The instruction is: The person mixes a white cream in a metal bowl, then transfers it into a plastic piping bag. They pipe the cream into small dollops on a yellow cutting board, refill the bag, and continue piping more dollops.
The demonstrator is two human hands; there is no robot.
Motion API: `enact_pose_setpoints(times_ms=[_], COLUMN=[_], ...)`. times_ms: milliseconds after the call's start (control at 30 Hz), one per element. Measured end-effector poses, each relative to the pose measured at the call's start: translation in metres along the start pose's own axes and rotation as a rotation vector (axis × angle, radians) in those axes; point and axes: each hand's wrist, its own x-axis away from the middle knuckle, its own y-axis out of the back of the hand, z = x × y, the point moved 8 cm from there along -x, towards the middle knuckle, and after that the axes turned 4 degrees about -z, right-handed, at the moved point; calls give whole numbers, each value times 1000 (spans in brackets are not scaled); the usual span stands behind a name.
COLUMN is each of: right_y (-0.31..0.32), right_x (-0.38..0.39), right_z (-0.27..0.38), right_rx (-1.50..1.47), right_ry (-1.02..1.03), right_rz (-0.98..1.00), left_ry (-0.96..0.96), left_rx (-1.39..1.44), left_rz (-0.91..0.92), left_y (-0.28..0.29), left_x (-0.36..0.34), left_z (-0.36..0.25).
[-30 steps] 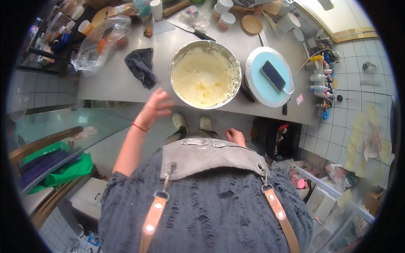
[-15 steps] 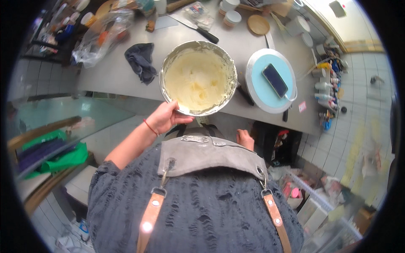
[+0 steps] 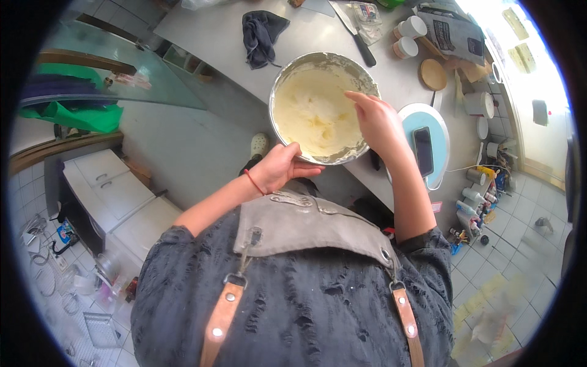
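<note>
A metal mixing bowl (image 3: pixel 273 125) with pale yellow cream (image 3: pixel 312 113) in it sits at the near edge of the steel table, cream smeared up its inner wall. At the near rim my left hand (image 3: pixel 278 167) grips it, thumb on top and fingers under the side. Over the bowl's right side reaches my right hand (image 3: pixel 380 125), its index finger stretched out above the cream and nothing visible in it. The other fingers are partly hidden, and I cannot tell whether they touch the rim.
Right of the bowl stands a round turntable (image 3: pixel 411 112) with a light blue top and a phone (image 3: pixel 423 151) on it. Beyond lie a black-handled knife (image 3: pixel 365 52), white tubs (image 3: pixel 405 48) and a round wooden piece (image 3: pixel 433 74). A dark cloth (image 3: pixel 260 41) lies at the far left.
My right hand has come up from beside my body to over the bowl's right side. My left hand keeps its hold on the rim. The view has turned, shifting the table rightward.
</note>
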Motion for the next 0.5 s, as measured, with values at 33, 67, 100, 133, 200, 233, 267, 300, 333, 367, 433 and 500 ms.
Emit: enact_pose_setpoints(times_ms=[33, 67, 100, 133, 200, 233, 267, 300, 333, 367, 433, 500], right_y=[-17, -37, -55, -71, -95, -100, -103, -104, -105, -105, -106, -108], right_x=[-17, -30, -38, -46, -58, -61, -64, -66, -67, -67, -69, -69], right_z=[1, -3, -10, -15, -23, -24, -24, -24, -24, -24, -24, -25], right_rx=[69, 150, 223, 290, 428, 441, 464, 488, 497, 506, 516, 514], right_ry=[28, 4, -23, -22, -13, 7, 26, 37, 45, 40, 17, -12], right_rz=[37, 112, 191, 250, 352, 350, 341, 339, 336, 346, 373, 413], left_ry=[8, 26, 47, 66, 73, 80, 97, 111, 105, 134, 142, 139], left_rx=[-14, -3, 17, 16, 21, 28, 6, -15, -28, -42, -59, -87], left_rz=[37, 65, 125, 141, 160, 161, 162, 157, 172, 155, 156, 183], left_y=[-1, -1, -3, -1, 4, 6, 9, 11, 12, 15, 18, 21], left_x=[-4, -7, -8, -9, -9, -8, -8, -7, -6, -5, -5, -4], left_z=[1, 3, 5, 7, 7, 8, 9, 10, 9, 10, 7, 4])
